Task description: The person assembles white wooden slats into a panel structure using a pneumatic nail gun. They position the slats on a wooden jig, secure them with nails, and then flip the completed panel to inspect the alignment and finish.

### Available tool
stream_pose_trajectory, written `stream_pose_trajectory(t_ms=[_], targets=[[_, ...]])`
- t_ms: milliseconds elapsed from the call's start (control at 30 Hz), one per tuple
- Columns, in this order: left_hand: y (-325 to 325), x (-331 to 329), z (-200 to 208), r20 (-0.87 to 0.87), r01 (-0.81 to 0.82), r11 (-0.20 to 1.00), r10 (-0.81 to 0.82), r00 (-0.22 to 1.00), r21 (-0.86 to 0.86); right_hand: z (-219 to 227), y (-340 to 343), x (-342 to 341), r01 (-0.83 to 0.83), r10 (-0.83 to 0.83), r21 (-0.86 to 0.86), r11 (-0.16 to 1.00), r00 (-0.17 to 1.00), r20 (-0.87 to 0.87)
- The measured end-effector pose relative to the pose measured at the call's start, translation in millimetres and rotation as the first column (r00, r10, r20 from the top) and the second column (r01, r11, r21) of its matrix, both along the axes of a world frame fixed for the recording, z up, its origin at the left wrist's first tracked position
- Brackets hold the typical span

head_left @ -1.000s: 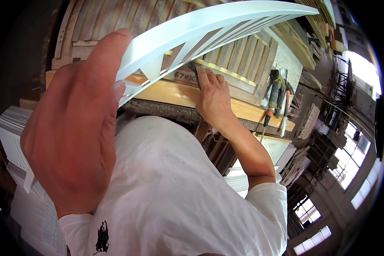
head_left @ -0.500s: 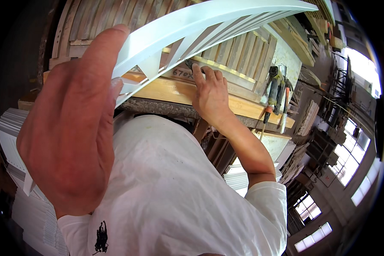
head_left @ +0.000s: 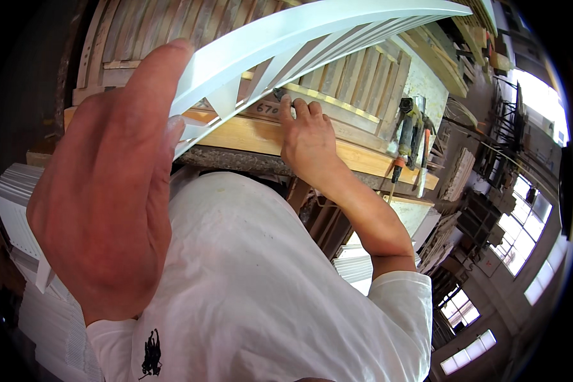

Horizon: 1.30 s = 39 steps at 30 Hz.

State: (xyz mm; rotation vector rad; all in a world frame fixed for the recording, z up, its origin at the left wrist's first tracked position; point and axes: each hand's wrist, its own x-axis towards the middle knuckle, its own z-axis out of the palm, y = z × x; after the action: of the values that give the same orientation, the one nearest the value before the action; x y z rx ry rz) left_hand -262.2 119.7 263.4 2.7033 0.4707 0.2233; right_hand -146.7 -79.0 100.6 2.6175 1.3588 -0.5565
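My left hand (head_left: 108, 204) fills the left of the view and grips the end rail of a white slatted panel (head_left: 312, 28), thumb on its upper face. The panel arcs from that hand to the top right. My right hand (head_left: 309, 137) reaches under the panel to the wooden bench edge (head_left: 248, 137). Its fingertips press on an unpainted wooden slatted frame (head_left: 356, 95) beside a small dark thing (head_left: 278, 94); whether the fingers pinch it is unclear. My white T-shirt (head_left: 261, 286) covers the lower middle.
A green power tool (head_left: 410, 118) and an orange-handled tool (head_left: 398, 169) hang at the bench's right end. Stacked white panels (head_left: 16, 204) lie at the left. More wooden slats stand behind the bench. Windows (head_left: 522, 216) and stacked boards are at the right.
My right hand has slid a little further along the wooden frame under the white panel. My left hand and the panel have shifted slightly.
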Motion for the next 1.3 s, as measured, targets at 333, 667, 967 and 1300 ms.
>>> stream_pose_trajectory(t_ms=[333, 667, 967, 1300], targets=[[3, -1, -1, 0.005, -0.014, 0.994, 0.013, 1.000, 0.107, -5, -2, 0, -0.006, 0.007, 0.079, 0.997, 1.000, -0.013], [3, 7, -6, 0.077, -0.040, 0.996, 0.034, 0.996, 0.082, -13, -20, 3, 0.138, -0.121, 0.185, 0.973, 0.988, -0.099], [43, 10, -14, 0.046, 0.054, 0.997, -0.057, 0.997, 0.059, -15, -28, 22, -0.045, 0.024, 0.285, 0.957, 0.997, 0.076], [79, 12, -28, 0.045, 0.079, 0.976, -0.071, 0.996, -0.203, -19, -30, 50, -0.236, 0.195, 0.312, 0.920, 0.968, 0.157]])
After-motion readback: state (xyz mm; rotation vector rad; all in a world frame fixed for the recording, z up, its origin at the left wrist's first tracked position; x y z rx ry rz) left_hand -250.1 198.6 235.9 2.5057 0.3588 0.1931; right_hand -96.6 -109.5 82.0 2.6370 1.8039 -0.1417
